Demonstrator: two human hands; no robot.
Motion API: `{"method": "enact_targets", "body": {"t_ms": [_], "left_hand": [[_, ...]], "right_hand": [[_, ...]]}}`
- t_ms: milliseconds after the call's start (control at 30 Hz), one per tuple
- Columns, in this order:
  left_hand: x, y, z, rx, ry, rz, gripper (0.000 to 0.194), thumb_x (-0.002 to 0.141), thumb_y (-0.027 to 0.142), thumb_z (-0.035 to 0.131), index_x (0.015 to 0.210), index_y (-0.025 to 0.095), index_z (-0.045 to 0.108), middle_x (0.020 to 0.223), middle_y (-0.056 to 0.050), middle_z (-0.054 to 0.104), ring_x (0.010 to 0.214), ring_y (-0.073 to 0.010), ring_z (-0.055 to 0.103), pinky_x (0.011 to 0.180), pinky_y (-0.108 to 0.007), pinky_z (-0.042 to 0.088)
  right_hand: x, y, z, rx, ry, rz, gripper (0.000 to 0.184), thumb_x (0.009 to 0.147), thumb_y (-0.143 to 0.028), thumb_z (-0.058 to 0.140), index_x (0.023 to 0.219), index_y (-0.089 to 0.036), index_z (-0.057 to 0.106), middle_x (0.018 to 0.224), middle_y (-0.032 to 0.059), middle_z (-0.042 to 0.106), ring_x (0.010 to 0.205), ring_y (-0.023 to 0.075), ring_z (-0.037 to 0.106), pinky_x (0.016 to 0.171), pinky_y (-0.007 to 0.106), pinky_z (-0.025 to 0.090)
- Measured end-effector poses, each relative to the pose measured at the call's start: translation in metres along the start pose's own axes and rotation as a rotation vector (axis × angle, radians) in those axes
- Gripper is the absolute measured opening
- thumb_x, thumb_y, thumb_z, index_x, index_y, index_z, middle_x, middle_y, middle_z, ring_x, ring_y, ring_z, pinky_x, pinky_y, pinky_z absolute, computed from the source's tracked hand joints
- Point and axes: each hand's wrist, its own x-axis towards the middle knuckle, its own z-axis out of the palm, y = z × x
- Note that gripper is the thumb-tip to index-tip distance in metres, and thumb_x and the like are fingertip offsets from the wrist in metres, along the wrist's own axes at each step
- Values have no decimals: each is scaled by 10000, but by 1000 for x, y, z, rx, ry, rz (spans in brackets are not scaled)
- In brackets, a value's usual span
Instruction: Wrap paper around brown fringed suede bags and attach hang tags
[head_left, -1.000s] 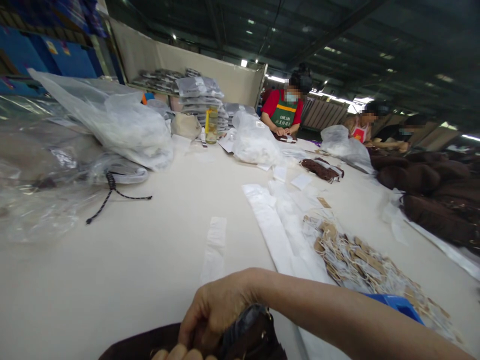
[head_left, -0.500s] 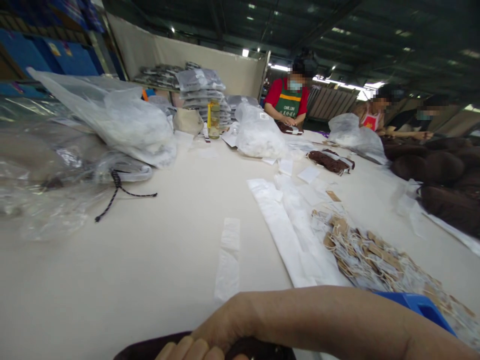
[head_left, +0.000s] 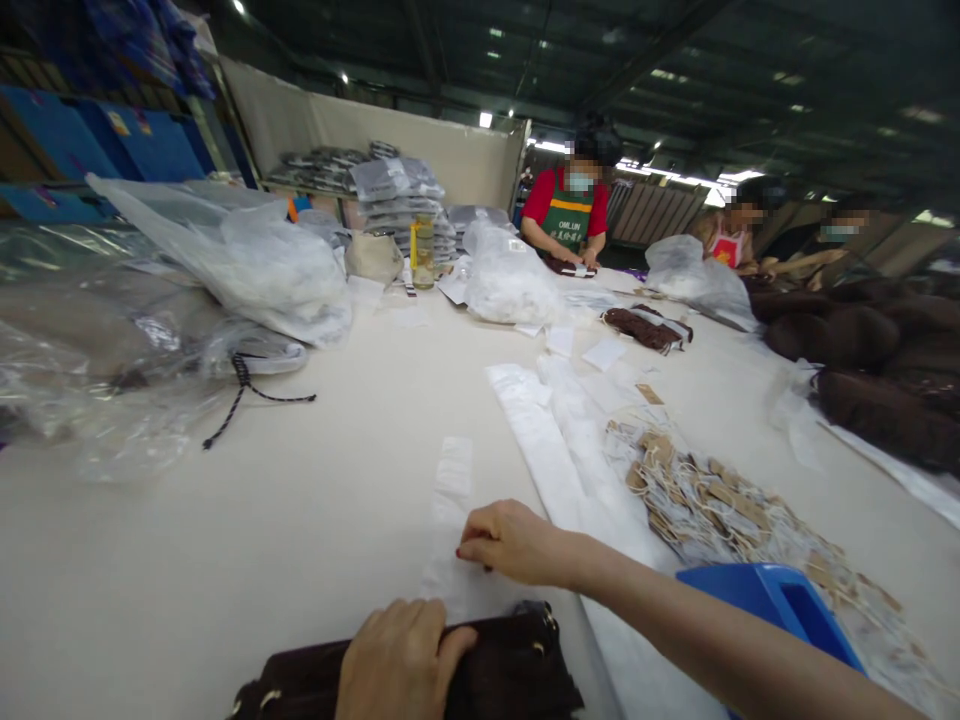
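A folded dark brown garment (head_left: 495, 665) with small metal rings lies at the near edge of the table, partly cut off by the frame. My left hand (head_left: 394, 655) is on top of it, fingers curled over its far side and thumb apart, holding it down. Just beyond the garment, my right hand (head_left: 514, 545) hovers at the right side of a thin white strip (head_left: 452, 480). Its fingers are pinched together; what they hold, if anything, is hidden. The strip's near end reaches the garment.
White sheets (head_left: 525, 400) lie right of the strip, beside a heap of brown tags with strings (head_left: 720, 500) and a blue plastic container (head_left: 750, 590). Plastic bags (head_left: 262, 270) fill the left. A co-worker (head_left: 570, 210) handles brown fabric across the table; brown goods (head_left: 847, 340) pile at right.
My right hand has lifted off the garment and moved forward to the white strip. My left hand stays on the garment, more of which now shows.
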Motion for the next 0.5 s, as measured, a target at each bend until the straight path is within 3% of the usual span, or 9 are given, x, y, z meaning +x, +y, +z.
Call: {"method": "enact_targets", "body": {"t_ms": [67,133,233,300,400,500], "left_hand": [[3,1,1,-48,-164,-89,226,767,272,631,586,205,511,554,22,561,538,-181,545,526,-286,331],[6,3,-5,-118,-277,-166,211,789,281,606,609,202,529,590,15,577,599,-192,562,556,-284,338],[12,6,-14,-177,-296,-200,150,808,304,582,706,197,556,724,-4,605,763,-205,571,666,-304,363],[16,6,-18,-163,-298,-182,155,820,334,562,748,197,564,790,-11,611,827,-203,561,704,-305,361],[18,3,-21,-115,-324,-144,251,857,378,486,707,194,568,747,-12,612,785,-188,567,670,-285,361],[16,5,-29,-98,-330,-78,275,877,320,439,682,189,581,645,-5,588,663,-169,572,580,-262,356]], "right_hand": [[-30,3,10,-132,196,53,186,844,-225,496,817,-132,655,814,98,645,796,207,606,717,317,456],[-57,7,39,-226,339,98,207,862,-246,465,899,-136,637,902,131,626,875,256,587,768,386,454],[-78,17,89,-279,551,142,253,819,-242,538,1054,-163,588,1018,142,593,909,285,569,789,432,457],[-78,24,111,-293,685,162,324,791,-204,574,1108,-138,556,1087,176,555,950,299,551,805,437,456],[-70,29,115,-265,729,117,235,810,-212,568,1036,-145,565,1044,151,549,973,280,538,816,409,458],[-69,21,99,-251,683,85,215,811,-337,589,956,-179,579,993,102,565,959,248,550,820,374,460]]}}
